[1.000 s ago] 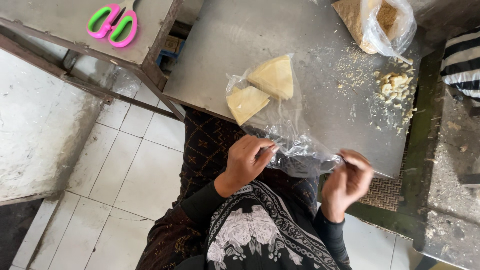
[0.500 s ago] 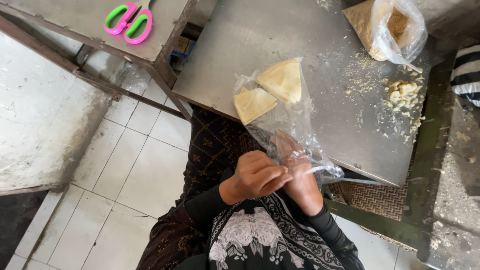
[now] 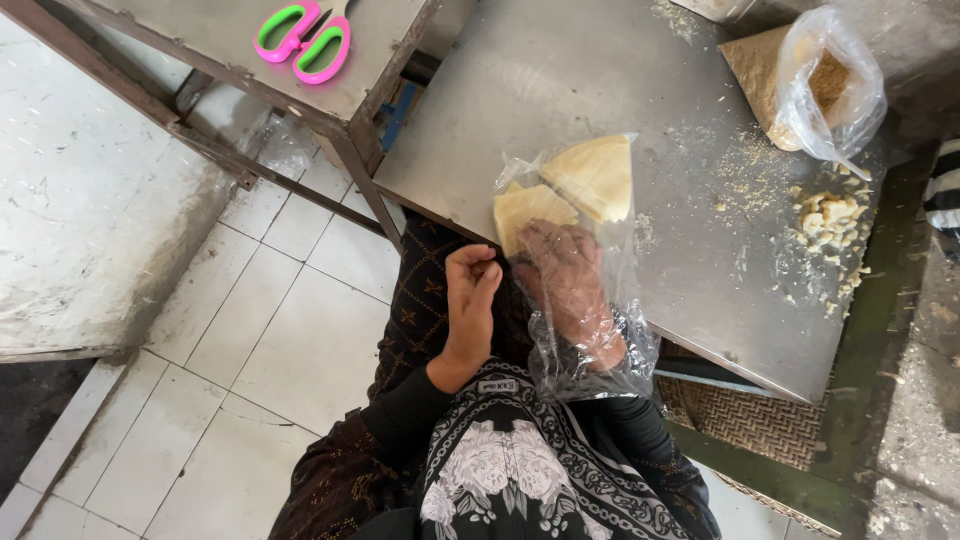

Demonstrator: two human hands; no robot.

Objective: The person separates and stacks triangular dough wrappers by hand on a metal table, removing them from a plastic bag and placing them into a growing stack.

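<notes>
Since earlier, right hand (image 3: 565, 285) has been pushed inside clear bag (image 3: 590, 250), fingers by yellow wedges (image 3: 570, 190) mid-frame; bag edge is pinched by left hand (image 3: 470, 300).

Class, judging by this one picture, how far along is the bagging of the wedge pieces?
Done: two pale wedges sit inside the clear bag. In hand: the right hand is inside that bag; the left hand grips its edge. Left: bag unsealed, crumbs on the metal table.
</notes>
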